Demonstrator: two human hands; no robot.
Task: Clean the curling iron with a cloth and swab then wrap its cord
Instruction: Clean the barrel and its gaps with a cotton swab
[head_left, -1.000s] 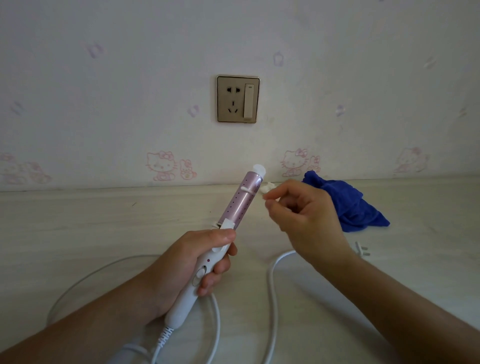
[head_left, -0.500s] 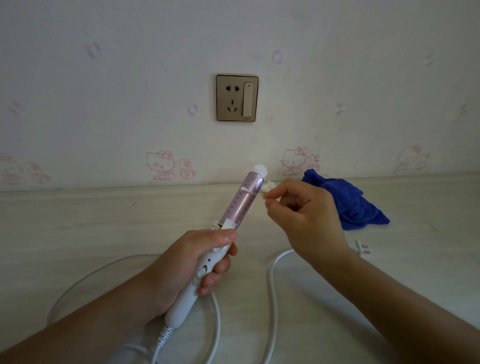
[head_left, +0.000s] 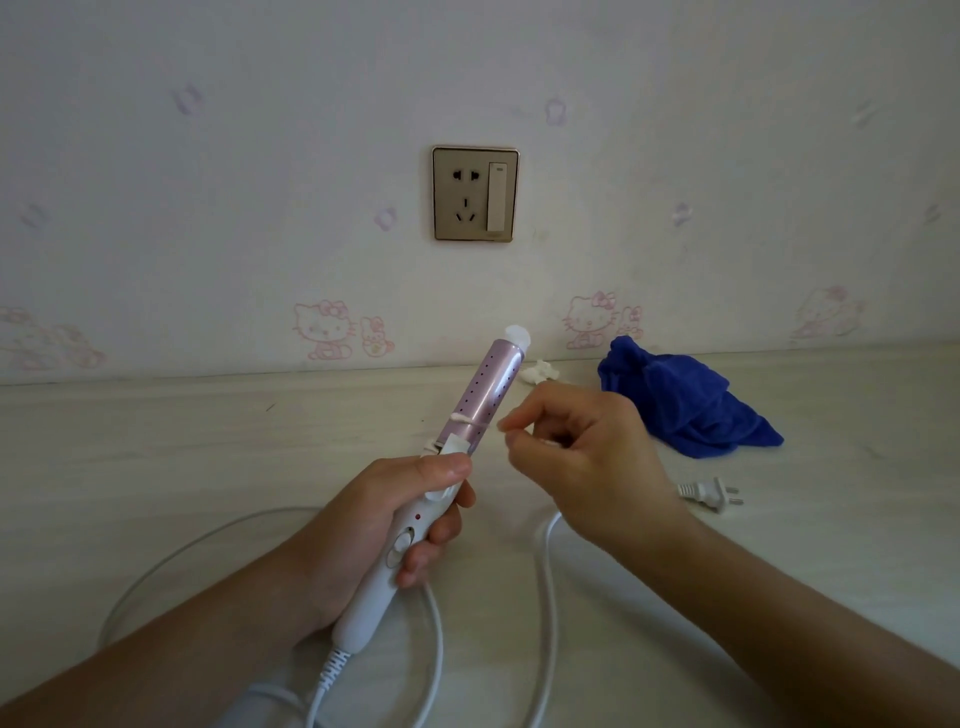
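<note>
My left hand (head_left: 384, 525) grips the white handle of the curling iron (head_left: 483, 400), whose pink barrel points up and away. My right hand (head_left: 582, 467) pinches a cotton swab (head_left: 470, 422) that lies across the lower barrel, just above the clamp lever. The iron's white cord (head_left: 545, 597) loops over the pale table (head_left: 156, 467), and its plug (head_left: 709, 492) lies to the right of my right hand. A crumpled blue cloth (head_left: 685, 400) rests on the table near the wall.
A wall socket with a switch (head_left: 475, 193) is above the table, with nothing plugged in. A small white wad (head_left: 540, 372) lies by the wall behind the barrel. Part of a clear round lid or dish (head_left: 171, 561) sits under my left forearm.
My right hand has moved down from the barrel's tip towards its base, and the swab now lies across the lower barrel. The left hand keeps its hold on the handle.
</note>
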